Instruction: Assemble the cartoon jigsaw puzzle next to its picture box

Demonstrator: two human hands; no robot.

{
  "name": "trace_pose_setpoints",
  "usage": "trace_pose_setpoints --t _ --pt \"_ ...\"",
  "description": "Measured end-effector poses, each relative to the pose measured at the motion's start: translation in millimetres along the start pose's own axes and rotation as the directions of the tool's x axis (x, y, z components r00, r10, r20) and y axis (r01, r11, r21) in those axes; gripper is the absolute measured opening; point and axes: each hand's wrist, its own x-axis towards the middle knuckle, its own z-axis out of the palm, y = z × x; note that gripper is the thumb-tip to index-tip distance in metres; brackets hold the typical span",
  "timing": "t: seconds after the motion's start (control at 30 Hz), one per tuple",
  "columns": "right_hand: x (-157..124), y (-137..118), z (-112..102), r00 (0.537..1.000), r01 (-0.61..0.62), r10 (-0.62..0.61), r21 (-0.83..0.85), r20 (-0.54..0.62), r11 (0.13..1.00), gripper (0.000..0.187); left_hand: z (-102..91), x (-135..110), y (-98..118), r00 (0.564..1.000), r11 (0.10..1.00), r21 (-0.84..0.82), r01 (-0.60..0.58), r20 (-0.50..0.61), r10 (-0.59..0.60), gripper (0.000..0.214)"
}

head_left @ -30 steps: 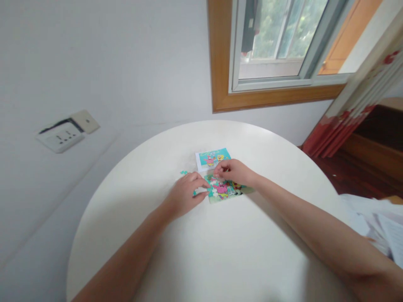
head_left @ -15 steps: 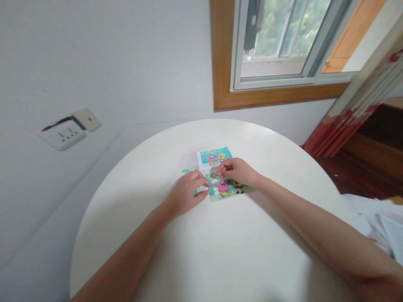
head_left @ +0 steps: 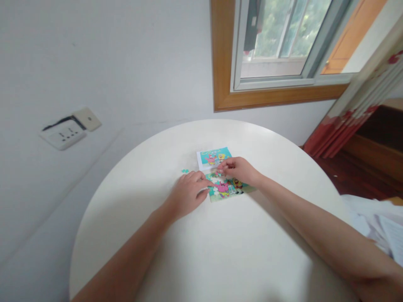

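- Jigsaw (head_left: 224, 193) lies flat on the round white table (head_left: 220, 251), under and between the two hands. Pale, piece-shaped gaps show in its left part, around the pink figure.
- Right hand (head_left: 239, 169) is over the jigsaw's upper edge, thumb and forefinger drawn close together. Something small and colourful seems to sit at the tips; from where I stand I cannot tell whether a piece is pinched there.
- Risk: the fingertips and wrist cover that edge, so a piece could be turned the wrong way or pressed into the wrong gap unseen.
- Left hand (head_left: 188, 193) rests at the jigsaw's left side, forefinger stretched out onto it, thumb held apart below, the other fingers loosely bent. No piece visible in its grasp.
- Risk: too much sideways push from that forefinger could skew the sheet or pop up pieces beside the gaps, where neighbours give little support.
- Picture card (head_left: 213, 157), printed with a like scene, sits just beyond the jigsaw, near the right fingertips. A knuckle could nudge it, or its near edge could get in the way.
- Loose teal bit (head_left: 185, 170) lies just beyond the left knuckles, apart from the jigsaw. A careless sweep of that hand could push it further off, the tabletop looking smooth.
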Motion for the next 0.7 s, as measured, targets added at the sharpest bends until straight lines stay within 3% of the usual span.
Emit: trace_pose_setpoints --t 0.27,0.47,0.7 --pt "-8 -8 -4 0.987 -0.079 0.072 0.047 0.143 0.996 0.019 -2.1 2 -6 0.988 0.986 -0.155 0.061 -0.128 -0.081 0.02" --pt "-18 -21 1 0.957 -0.116 0.118 -0.021 0.267 0.993 0.022 -3.4 0 -10 0.994 0.984 -0.18 0.002 -0.11 -0.023 0.016" --pt "-20 -28 5 0.96 -0.094 0.114 -0.089 0.257 0.992 0.023 1.6 -1 -6 0.997 0.969 -0.242 -0.05 -0.066 0.035 0.016"
